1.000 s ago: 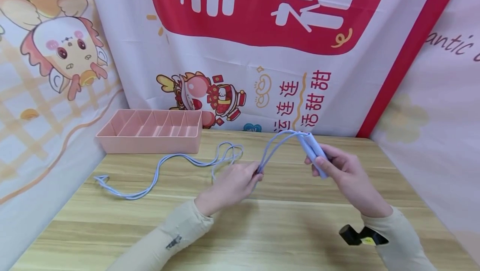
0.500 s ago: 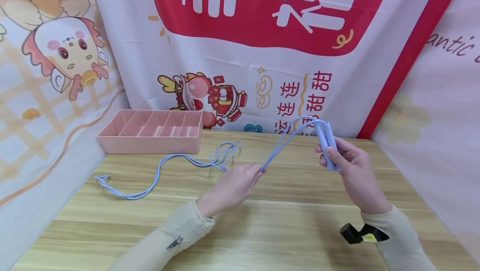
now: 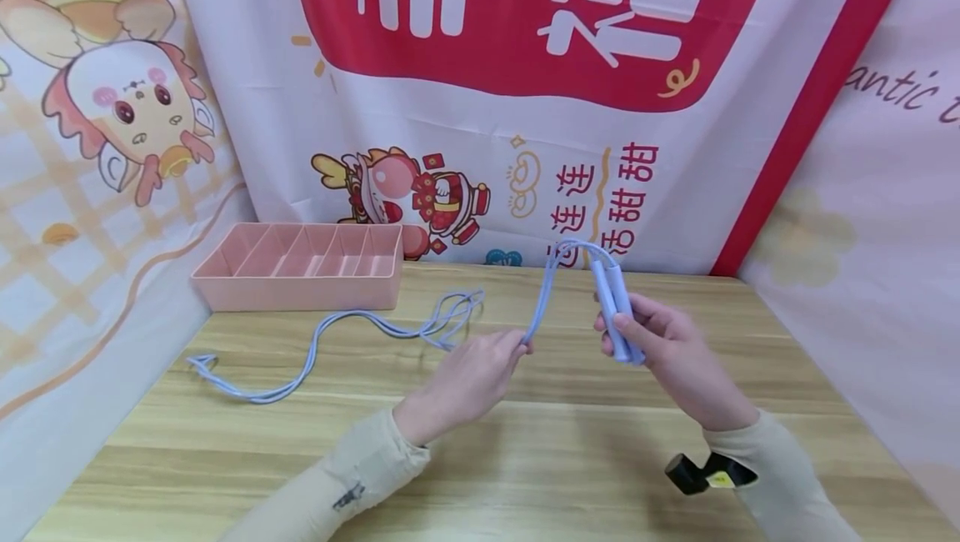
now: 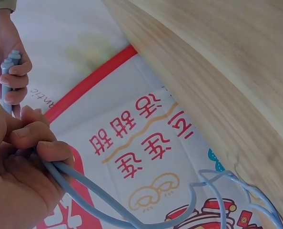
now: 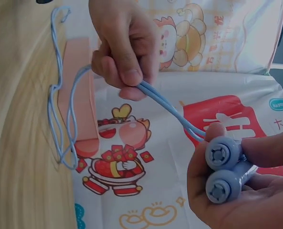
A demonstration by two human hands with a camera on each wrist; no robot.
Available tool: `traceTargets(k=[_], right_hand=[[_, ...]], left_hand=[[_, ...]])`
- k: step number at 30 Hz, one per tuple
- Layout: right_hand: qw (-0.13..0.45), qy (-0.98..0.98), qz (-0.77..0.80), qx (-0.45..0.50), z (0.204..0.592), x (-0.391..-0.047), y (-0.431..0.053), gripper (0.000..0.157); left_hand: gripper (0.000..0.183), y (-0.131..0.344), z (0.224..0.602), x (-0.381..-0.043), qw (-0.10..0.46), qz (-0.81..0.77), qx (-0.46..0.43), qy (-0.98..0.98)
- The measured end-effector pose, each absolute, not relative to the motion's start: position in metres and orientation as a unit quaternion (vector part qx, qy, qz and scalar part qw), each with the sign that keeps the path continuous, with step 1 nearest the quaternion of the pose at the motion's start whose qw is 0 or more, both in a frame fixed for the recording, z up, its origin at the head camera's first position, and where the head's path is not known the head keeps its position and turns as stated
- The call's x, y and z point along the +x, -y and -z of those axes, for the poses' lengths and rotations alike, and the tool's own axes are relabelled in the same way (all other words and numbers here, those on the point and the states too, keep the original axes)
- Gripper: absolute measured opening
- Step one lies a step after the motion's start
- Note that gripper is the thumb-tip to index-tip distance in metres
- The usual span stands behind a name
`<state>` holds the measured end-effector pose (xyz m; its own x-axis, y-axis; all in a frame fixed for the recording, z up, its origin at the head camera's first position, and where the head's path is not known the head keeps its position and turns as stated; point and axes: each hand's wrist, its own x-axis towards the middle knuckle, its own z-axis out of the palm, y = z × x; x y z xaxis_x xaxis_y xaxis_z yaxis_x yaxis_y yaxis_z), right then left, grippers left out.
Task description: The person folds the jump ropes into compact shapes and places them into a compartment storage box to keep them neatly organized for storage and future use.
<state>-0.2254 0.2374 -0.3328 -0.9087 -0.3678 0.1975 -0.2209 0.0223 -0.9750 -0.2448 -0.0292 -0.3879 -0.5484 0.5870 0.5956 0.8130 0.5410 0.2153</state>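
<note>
A light blue jump rope lies between the two hands. Its paired handles (image 3: 615, 308) stand side by side in my right hand (image 3: 667, 346), thumb in front and fingers behind; the right wrist view shows their round ends (image 5: 224, 152). From the handle tops the doubled cord (image 3: 546, 292) arches over to my left hand (image 3: 472, 375), whose curled fingers grip it. In the left wrist view the cord (image 4: 91, 191) leaves that fist and droops away. The rest of the cord (image 3: 315, 342) lies in loose bends on the wooden table, left of the hands.
A pink divided box (image 3: 300, 288) stands at the table's back left, behind the loose cord. Printed cloth (image 3: 480, 125) hangs along the back and both sides of the wooden table (image 3: 555, 475). A black device (image 3: 708, 474) sits on the right wrist.
My right hand moved right and up with the handles, stretching the cord, then came back left and down, so the cord arches again. The left hand still grips it in nearly the same place.
</note>
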Motion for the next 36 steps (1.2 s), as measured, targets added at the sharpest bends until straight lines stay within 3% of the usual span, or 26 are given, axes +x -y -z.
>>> traceTargets(k=[5,18,36], right_hand=[[0.114,-0.705,0.668,-0.208,0.338,-0.227,-0.233,0.043],[0.142,-0.734,0.645,-0.158,0.349,-0.227,-0.220,0.046],[0.119,-0.704,0.690,-0.120,0.363,-0.227,-0.203,0.042]], left_hand=[[0.007,0.027,0.387,-0.243,0.241,0.255,-0.419,0.837],[0.007,0.025,0.385,-0.235,0.251,0.190,-0.444,0.839],[0.009,0.023,0.393,-0.236,0.265,0.103,-0.490,0.824]])
